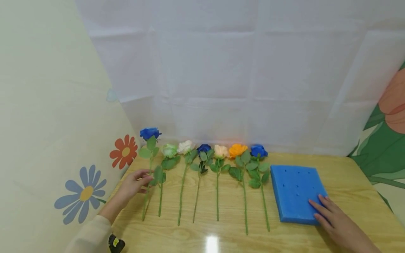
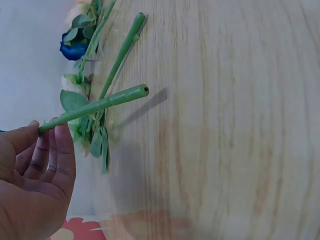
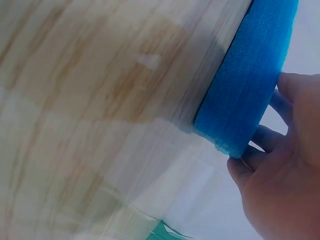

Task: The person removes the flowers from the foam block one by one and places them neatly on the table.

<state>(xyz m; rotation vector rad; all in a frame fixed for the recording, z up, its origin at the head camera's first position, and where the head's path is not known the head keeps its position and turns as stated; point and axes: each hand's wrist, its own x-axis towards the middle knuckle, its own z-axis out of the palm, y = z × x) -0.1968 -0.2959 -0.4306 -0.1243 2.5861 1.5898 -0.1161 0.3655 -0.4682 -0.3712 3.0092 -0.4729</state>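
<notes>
In the head view my left hand (image 1: 134, 184) pinches the green stem of a blue rose (image 1: 150, 133) at the left end of the row. The left wrist view shows that stem (image 2: 107, 102) between thumb and fingertips, its cut end raised above the table and throwing a shadow. My right hand (image 1: 340, 223) rests on the near right corner of a blue foam block (image 1: 297, 209), fingers spread over its top. Small holes dot the block's upper face. From the right wrist, the fingers lie along the foam's edge (image 3: 245, 75), partly hidden behind it.
On the wooden table (image 1: 231, 228) lie several more roses side by side: green (image 1: 169, 150), white (image 1: 186, 147), dark blue (image 1: 204, 148), peach (image 1: 221, 151), orange (image 1: 238, 150) and blue (image 1: 258, 150). A white cloth (image 1: 205, 70) hangs behind. A black object (image 1: 116, 243) sits near the left sleeve.
</notes>
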